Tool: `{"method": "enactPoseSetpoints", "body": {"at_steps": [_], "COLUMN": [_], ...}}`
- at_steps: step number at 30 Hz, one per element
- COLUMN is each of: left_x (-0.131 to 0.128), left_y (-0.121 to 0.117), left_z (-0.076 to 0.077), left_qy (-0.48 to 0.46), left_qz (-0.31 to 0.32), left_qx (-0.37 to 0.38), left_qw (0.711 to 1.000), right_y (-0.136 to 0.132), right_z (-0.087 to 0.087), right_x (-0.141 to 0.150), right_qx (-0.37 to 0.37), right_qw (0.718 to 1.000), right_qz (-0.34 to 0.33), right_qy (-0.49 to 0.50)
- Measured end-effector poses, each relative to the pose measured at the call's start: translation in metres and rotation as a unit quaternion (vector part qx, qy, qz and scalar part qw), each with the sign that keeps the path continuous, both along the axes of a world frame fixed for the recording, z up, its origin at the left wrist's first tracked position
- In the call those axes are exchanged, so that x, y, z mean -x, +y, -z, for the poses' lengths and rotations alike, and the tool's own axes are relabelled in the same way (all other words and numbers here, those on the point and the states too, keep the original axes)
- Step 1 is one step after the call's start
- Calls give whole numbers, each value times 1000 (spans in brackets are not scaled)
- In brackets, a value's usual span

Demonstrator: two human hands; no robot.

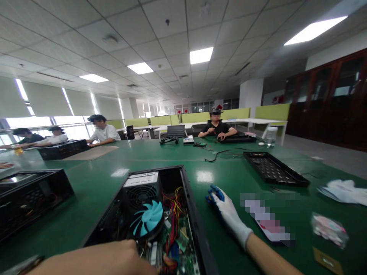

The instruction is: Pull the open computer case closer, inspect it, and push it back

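Here we've the blk PC case, open side up, blue fan showing, well short of the green table's far edge.

No readable text; print on the power supply's white label too blurred.

Green table, glossy. Near centre: open computer case. Left: second black case; farther back, another black case. Right: black panel, with clear jar beyond. Near right: clear bag, brown square.
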State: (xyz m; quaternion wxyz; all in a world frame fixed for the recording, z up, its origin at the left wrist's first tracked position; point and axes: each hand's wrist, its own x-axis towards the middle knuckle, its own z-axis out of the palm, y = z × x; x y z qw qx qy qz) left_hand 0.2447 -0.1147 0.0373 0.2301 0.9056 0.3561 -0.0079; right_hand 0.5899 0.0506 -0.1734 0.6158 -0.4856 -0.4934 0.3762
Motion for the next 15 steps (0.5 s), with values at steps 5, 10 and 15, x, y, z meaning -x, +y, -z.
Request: {"method": "enactPoseSetpoints", "body": {"at_steps": [5, 10, 15], "left_x": [-10, -8, -5], "left_y": [35, 92, 103], "left_z": [-12, 33, 41], "left_qy": [105, 198, 160], "left_qz": [54, 149, 189], "left_qx": [-91, -158, -184], "left_qw": [989, 956, 951], "right_y": [-5, -12, -40], "right_z": [-3, -7, -11], "right_x": [-1, -1, -2], "right_qx": [-16, -21, -6], "right_qw": [999, 996, 994], "right_qz": [-16, -6, 10], "right_qy": [-35, -85, -108]}}
